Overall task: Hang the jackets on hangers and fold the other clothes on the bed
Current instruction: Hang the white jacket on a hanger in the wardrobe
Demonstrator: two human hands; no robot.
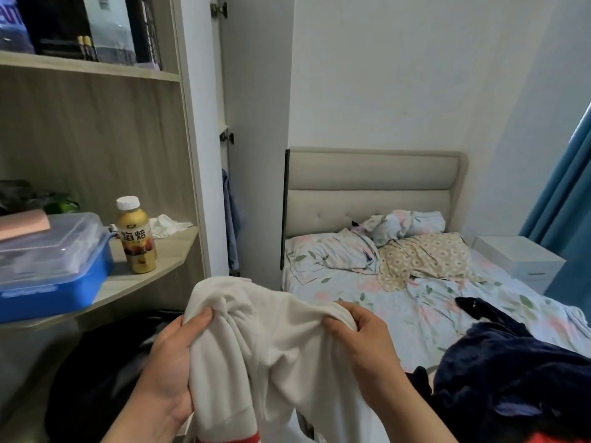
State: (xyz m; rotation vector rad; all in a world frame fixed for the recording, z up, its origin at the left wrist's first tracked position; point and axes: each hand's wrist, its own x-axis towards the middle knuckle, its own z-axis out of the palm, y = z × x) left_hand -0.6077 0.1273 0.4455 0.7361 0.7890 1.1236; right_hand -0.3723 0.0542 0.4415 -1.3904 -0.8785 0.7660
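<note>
I hold a white garment [271, 350] with a red stripe at its lower hem up in front of me, off the bed. My left hand [172, 362] grips a bunched fold on its left side. My right hand [361, 343] grips the cloth on its right side, fingers curled over the top edge. A dark navy garment [511, 372] lies heaped on the bed [399, 298] at the right, with a black piece [473, 306] beside it. No hanger is in view.
A desk shelf [160, 251] at left carries a blue lidded box [51, 270] and a juice bottle [137, 235]. A dark bag [105, 372] sits below it. Pillows [409, 247] lie at the headboard. A white nightstand [518, 260] and blue curtain [569, 193] stand at right.
</note>
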